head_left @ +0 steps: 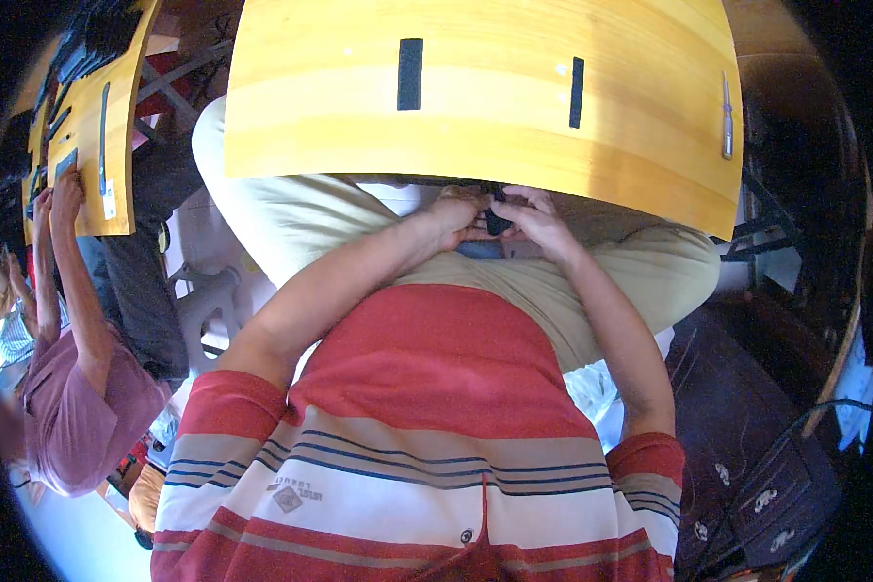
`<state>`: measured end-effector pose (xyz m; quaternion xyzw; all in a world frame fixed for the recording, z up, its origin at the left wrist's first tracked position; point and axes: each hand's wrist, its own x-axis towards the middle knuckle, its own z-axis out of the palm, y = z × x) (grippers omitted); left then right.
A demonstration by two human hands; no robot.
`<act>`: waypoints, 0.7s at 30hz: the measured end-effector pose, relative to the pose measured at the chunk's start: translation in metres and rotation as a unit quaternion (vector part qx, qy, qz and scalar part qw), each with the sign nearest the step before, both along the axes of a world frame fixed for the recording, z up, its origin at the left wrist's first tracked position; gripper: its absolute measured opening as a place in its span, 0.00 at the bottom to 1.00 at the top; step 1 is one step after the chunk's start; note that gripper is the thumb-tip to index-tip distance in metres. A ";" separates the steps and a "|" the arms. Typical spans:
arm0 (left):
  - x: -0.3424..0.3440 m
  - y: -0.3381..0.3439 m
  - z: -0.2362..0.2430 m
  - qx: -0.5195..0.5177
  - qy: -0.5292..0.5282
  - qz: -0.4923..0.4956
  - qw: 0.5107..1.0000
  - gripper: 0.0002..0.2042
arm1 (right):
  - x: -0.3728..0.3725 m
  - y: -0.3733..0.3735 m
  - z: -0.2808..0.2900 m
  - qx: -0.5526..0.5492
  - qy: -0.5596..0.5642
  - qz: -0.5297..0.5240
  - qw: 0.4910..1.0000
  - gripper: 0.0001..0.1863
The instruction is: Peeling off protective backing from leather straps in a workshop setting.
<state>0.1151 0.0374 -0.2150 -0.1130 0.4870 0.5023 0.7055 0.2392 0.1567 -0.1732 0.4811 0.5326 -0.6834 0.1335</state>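
Just below the near edge of the yellow wooden table (pixel 475 136), both my hands are closed over my lap around a small black piece (pixel 498 219). My left hand (pixel 459 213) grips it from the left, fingers curled. From the right, my right hand (pixel 535 215) pinches it, with the thumb side against it. The piece's upper part is in shadow by the table edge, and its exact kind is not clear. A wide black strip (pixel 409 74) and a narrower black strip (pixel 576 92) lie apart on the tabletop, beyond my hands.
A slim screwdriver (pixel 727 116) lies near the table's right edge. At the left, another person (pixel 92 398) works at a second wooden table (pixel 118 145) holding dark parts. A grey plastic stool (pixel 209 301) stands between us. Dark drawers (pixel 761 466) are at my lower right.
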 end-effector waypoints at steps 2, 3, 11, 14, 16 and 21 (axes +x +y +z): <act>0.006 0.004 0.007 -0.022 0.077 -0.003 0.997 0.14 | 0.004 0.004 -0.006 -0.014 0.003 0.009 1.000 0.31; 0.004 0.005 0.010 -0.022 0.076 -0.003 0.997 0.14 | 0.004 0.007 -0.010 -0.014 0.003 0.008 1.000 0.31; 0.005 0.004 0.003 -0.045 0.122 0.007 0.991 0.11 | 0.007 0.024 -0.022 -0.132 0.047 0.032 0.990 0.28; -0.001 0.001 0.005 -0.020 0.067 0.006 0.998 0.17 | 0.006 0.030 -0.024 -0.160 0.035 0.077 0.983 0.30; -0.003 0.001 0.010 -0.041 0.081 -0.011 0.996 0.19 | 0.006 0.031 -0.020 -0.132 0.018 0.057 0.989 0.30; -0.001 0.000 0.019 -0.033 0.098 -0.053 0.993 0.24 | -0.002 0.022 -0.032 -0.017 -0.021 -0.009 1.000 0.33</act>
